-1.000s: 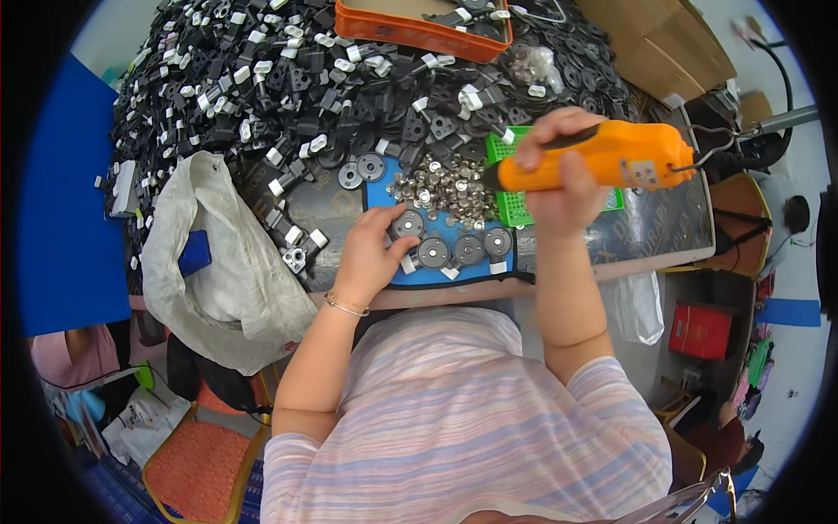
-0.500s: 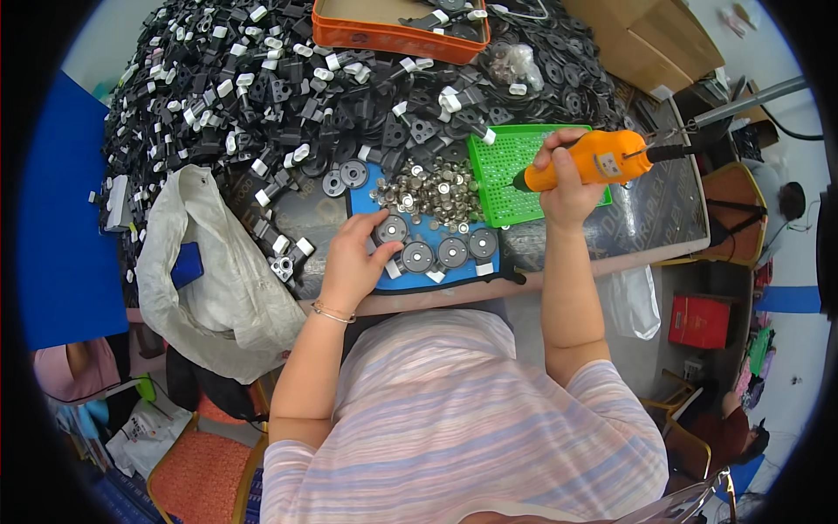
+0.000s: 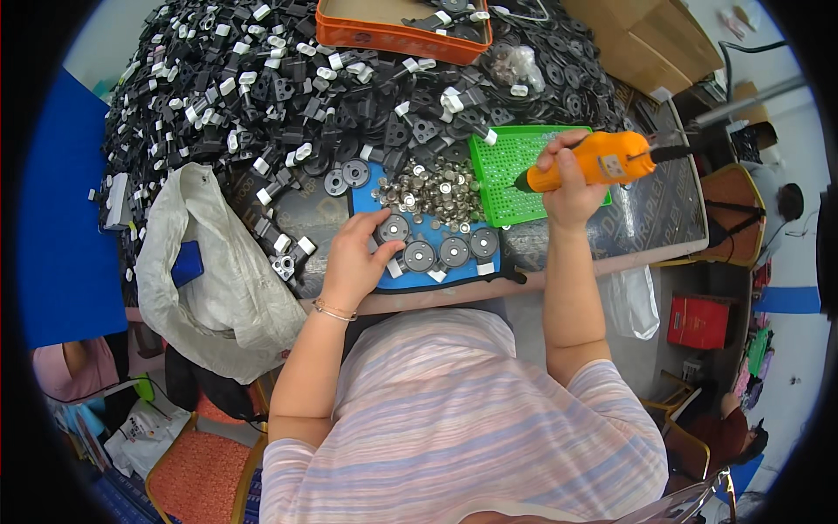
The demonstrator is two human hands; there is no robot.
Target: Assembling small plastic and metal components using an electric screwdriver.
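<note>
My left hand [image 3: 353,258] curves around a round black disc part [image 3: 394,229], its thumb and fingers at the rim. That disc is the leftmost of several lying side by side on a blue mat [image 3: 397,281], among them a dark disc with a bright centre [image 3: 454,252]. White tabs stick out under some of them. My right hand [image 3: 572,190] is wrapped around an orange electric screwdriver [image 3: 611,160], whose dark tip points left above a green perforated tray [image 3: 502,205]. A heap of small silver metal caps [image 3: 441,192] lies between the discs and the tray.
A big pile of black and white plastic parts [image 3: 262,96] covers the table's far side, with an orange crate [image 3: 401,39] on it. Left stands a pale cloth sack [image 3: 188,262]; at far right, a cardboard box [image 3: 655,48]. Two loose discs [image 3: 345,177] lie behind the mat.
Both hands, the discs and the screwdriver keep nearly the same places. Beyond the screwdriver, the black cord at the upper right has swung to a different position.
</note>
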